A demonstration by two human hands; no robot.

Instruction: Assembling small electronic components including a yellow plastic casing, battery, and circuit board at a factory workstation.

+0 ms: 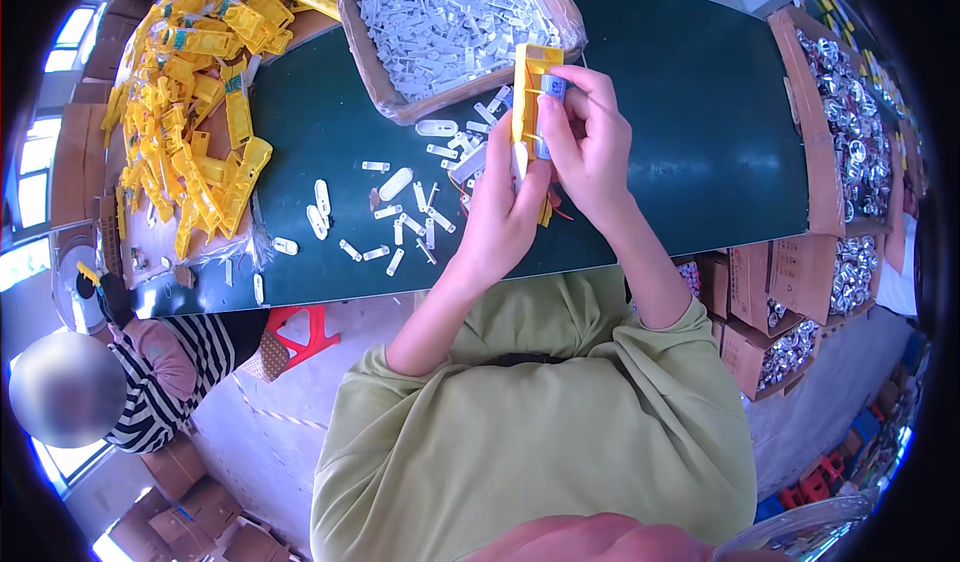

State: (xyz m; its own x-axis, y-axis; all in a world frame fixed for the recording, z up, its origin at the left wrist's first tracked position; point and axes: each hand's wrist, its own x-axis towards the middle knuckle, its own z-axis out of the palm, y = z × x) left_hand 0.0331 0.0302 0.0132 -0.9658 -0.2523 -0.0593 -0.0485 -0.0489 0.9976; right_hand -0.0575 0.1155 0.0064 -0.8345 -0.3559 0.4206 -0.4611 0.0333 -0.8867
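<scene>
Above the green table (700, 152), my left hand (492, 217) grips a long yellow plastic housing (521, 92), held upright with its open side facing right. My right hand (598, 157) pinches a blue cylindrical battery (552, 86) against that open side; its fingers cover part of the battery. Whether the battery is fully seated I cannot tell. A thin red wire (563, 214) and a bit of yellow plastic show below the hands. Small white plastic pieces (412, 224) lie scattered to the left of my left hand.
A cardboard tray (385, 97) full of small white parts stands beyond my hands. Many yellow housings (205, 172) are heaped at the left. Boxes of shiny metallic parts (855, 152) line the right side. A person in striped clothing (185, 372) is at the lower left, near a red stool (300, 337).
</scene>
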